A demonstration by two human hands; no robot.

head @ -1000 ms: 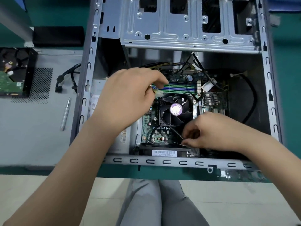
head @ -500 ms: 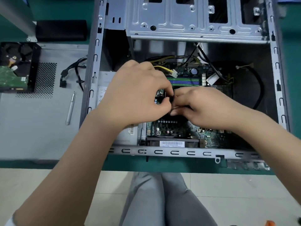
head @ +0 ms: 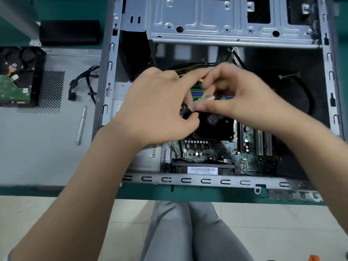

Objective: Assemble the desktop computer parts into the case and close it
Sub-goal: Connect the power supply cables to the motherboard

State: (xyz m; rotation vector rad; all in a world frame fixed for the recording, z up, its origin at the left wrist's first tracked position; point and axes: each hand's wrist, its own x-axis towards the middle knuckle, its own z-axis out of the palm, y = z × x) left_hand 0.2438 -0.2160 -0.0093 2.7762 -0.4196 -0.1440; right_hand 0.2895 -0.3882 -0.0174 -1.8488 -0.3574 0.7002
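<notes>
Case (head: 116, 76): open, lying flat on green table (head: 207, 193), open side up. Near rail runs along the table's front edge; left and right rails frame the bay.

Drive cage (head: 226, 21): metal, spans the far end of the case, overhangs the bay.

Board (head: 216, 149): green, on the case floor, centre-right. Black fan (head: 214, 125) sits on it, partly covered by both hands. Slots to the right of the fan; barcode label at the near edge.

Left hand (head: 156, 106): over the fan's left side, fingers curled, thumb and fingertips pinching a small pale plug (head: 194, 106). Blurred; exact grip hard to read.

Right hand (head: 243, 98): touching the left hand's fingertips, thumb and forefinger pinching the same plug from the right. Yellow/black wires (head: 194, 65) run behind the hands toward the far wall.

Open room: dark bare floor of the case at right, ringed by a black cable (head: 308, 102); gap betw. cage and hands.

Side panel (head: 37, 147): grey, flat on table, left of case, touching it. On it: hard drive (head: 13, 85) at far left edge, loose black cable (head: 82, 83) near the case rail, screwdriver (head: 81, 125) just beside the rail, lying lengthwise.

Person's knees below the table edge, centre.
</notes>
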